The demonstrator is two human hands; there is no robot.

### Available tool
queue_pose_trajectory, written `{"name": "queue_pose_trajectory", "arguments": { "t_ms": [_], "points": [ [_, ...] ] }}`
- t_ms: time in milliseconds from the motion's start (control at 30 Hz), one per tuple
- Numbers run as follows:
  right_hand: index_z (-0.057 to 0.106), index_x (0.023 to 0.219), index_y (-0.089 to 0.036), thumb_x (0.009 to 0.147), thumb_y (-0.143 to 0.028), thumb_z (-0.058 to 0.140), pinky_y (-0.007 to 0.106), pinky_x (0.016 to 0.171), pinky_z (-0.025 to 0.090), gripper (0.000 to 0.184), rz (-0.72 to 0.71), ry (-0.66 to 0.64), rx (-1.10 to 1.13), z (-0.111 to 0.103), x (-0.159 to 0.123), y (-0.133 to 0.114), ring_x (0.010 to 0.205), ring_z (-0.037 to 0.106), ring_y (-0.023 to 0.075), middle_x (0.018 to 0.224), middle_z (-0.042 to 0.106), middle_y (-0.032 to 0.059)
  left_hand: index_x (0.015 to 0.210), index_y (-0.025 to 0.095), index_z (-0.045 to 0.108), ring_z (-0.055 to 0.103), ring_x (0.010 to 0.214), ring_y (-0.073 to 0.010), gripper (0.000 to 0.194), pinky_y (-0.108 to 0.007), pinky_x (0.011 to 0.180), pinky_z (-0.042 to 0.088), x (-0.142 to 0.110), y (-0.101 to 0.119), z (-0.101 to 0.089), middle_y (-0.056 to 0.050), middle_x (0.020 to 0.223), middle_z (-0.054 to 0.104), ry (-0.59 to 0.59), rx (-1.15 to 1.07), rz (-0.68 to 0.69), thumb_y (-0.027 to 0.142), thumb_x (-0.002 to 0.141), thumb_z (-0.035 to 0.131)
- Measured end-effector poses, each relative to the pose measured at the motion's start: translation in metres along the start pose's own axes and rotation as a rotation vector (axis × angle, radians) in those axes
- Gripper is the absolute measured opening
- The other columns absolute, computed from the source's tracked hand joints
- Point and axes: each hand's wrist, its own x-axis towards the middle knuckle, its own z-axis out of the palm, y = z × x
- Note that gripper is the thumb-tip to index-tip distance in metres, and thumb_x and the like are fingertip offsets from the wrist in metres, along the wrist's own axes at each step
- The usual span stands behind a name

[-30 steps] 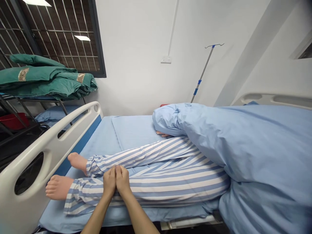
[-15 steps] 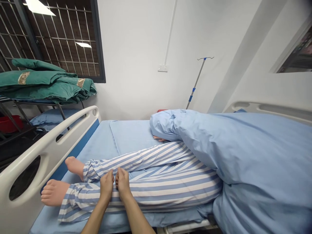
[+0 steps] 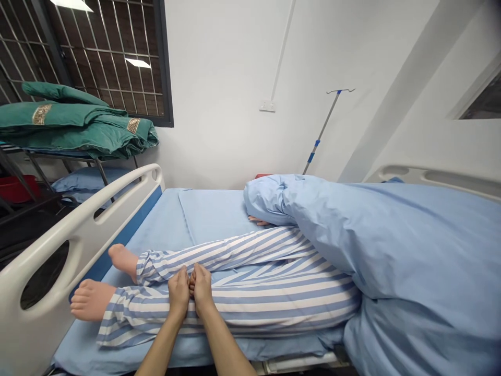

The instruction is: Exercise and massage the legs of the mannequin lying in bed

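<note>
My left hand (image 3: 179,290) and my right hand (image 3: 201,288) are curled into fists, side by side and almost touching. Both sit over the near leg of a manikin in blue-and-white striped trousers (image 3: 282,305), below the knee. Nothing shows in either fist; whether they press on the cloth I cannot tell. The manikin's bare near foot (image 3: 91,299) and far foot (image 3: 122,259) lie to the left of my hands. A light blue quilt (image 3: 383,245), folded back, covers its upper body. Part of a manikin hand (image 3: 259,221) sticks out under the quilt's edge.
The bed has a light blue sheet (image 3: 213,211), a white footboard (image 3: 84,222) on the left and a headboard (image 3: 442,175) at the right. Behind stand a drip pole (image 3: 323,128) and a rack with folded green bedding (image 3: 78,125). A red basin (image 3: 18,189) sits below.
My fists have come slightly closer together over the near leg. The whole view has shifted a little, so most things appear further right. The manikin and quilt have not moved on the bed.
</note>
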Motion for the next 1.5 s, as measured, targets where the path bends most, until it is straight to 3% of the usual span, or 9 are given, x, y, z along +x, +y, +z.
{"name": "queue_pose_trajectory", "arguments": {
  "t_ms": [167, 233, 433, 700, 867, 1067, 1233, 1500],
  "points": [
    [0.034, 0.053, -0.019, 0.080, -0.039, 0.041, 0.021, 0.045, 0.027, 0.035, -0.258, -0.005, -0.266, -0.001, 0.006, -0.008, 0.048, 0.031, 0.0082, 0.049, 0.033, -0.0054, 0.048, 0.020, 0.034, 0.033, 0.046, -0.0097, 0.041, -0.023, 0.046, 0.031, 0.002, -0.002, -0.001, 0.004, 0.044, 0.035, -0.028, 0.031, 0.072, 0.050, 0.073, 0.045],
    [0.035, 0.052, -0.019, 0.081, -0.038, 0.040, 0.021, 0.046, 0.027, 0.035, -0.300, -0.016, -0.325, -0.002, 0.007, -0.009, 0.049, 0.032, 0.0086, 0.049, 0.034, -0.0050, 0.049, 0.020, 0.035, 0.033, 0.047, -0.0100, 0.040, -0.023, 0.046, 0.031, 0.002, -0.003, -0.001, 0.004, 0.046, 0.036, -0.038, 0.039, 0.079, 0.050, 0.074, 0.044],
    [0.034, 0.055, -0.019, 0.084, -0.040, 0.038, 0.021, 0.047, 0.029, 0.036, -0.282, 0.045, -0.317, -0.008, 0.007, 0.002, 0.050, 0.033, 0.0089, 0.050, 0.034, -0.0053, 0.046, 0.021, 0.030, 0.030, 0.045, -0.0093, 0.043, -0.023, 0.046, 0.030, 0.001, -0.001, -0.002, 0.005, 0.044, 0.030, -0.090, 0.065, 0.098, 0.049, 0.076, 0.043],
    [0.032, 0.053, -0.020, 0.084, -0.042, 0.039, 0.021, 0.047, 0.030, 0.039, -0.285, 0.092, -0.239, -0.011, 0.007, 0.000, 0.049, 0.032, 0.0089, 0.049, 0.033, -0.0054, 0.045, 0.021, 0.029, 0.030, 0.044, -0.0086, 0.043, -0.023, 0.046, 0.029, -0.003, 0.009, 0.011, 0.005, 0.042, 0.030, -0.056, 0.020, 0.131, 0.047, 0.075, 0.044],
    [0.037, 0.055, -0.019, 0.083, -0.039, 0.040, 0.022, 0.049, 0.033, 0.034, -0.272, 0.146, -0.225, -0.011, 0.006, 0.001, 0.051, 0.036, 0.0096, 0.052, 0.039, -0.0043, 0.049, 0.018, 0.046, 0.040, 0.049, -0.0118, 0.037, -0.023, 0.050, 0.033, -0.008, 0.008, 0.014, 0.001, 0.046, 0.047, 0.026, 0.246, 0.185, 0.044, 0.076, 0.044],
    [0.042, 0.054, -0.019, 0.085, -0.037, 0.037, 0.023, 0.048, 0.030, 0.037, -0.338, 0.188, -0.460, -0.012, 0.003, -0.008, 0.050, 0.041, 0.0114, 0.051, 0.047, -0.0015, 0.056, 0.016, 0.057, 0.051, 0.056, -0.0147, 0.037, -0.024, 0.057, 0.039, -0.008, 0.010, 0.012, -0.003, 0.057, 0.061, -0.056, 0.294, 0.201, 0.041, 0.079, 0.042],
    [0.046, 0.058, -0.019, 0.088, -0.034, 0.033, 0.024, 0.051, 0.028, 0.036, -0.388, 0.140, -0.644, -0.020, -0.008, -0.011, 0.051, 0.045, 0.0126, 0.053, 0.051, 0.0005, 0.056, 0.016, 0.055, 0.049, 0.053, -0.0140, 0.038, -0.024, 0.055, 0.038, -0.007, 0.003, 0.012, -0.002, 0.054, 0.059, -0.104, 0.282, 0.242, 0.045, 0.078, 0.043],
    [0.045, 0.060, -0.019, 0.090, -0.034, 0.031, 0.024, 0.052, 0.028, 0.036, -0.390, 0.117, -0.585, -0.028, -0.011, -0.005, 0.052, 0.045, 0.0125, 0.054, 0.051, 0.0007, 0.052, 0.016, 0.053, 0.046, 0.053, -0.0134, 0.037, -0.024, 0.054, 0.039, -0.015, 0.010, 0.012, -0.001, 0.052, 0.055, -0.212, 0.242, 0.260, 0.043, 0.077, 0.046]
  ]
}}
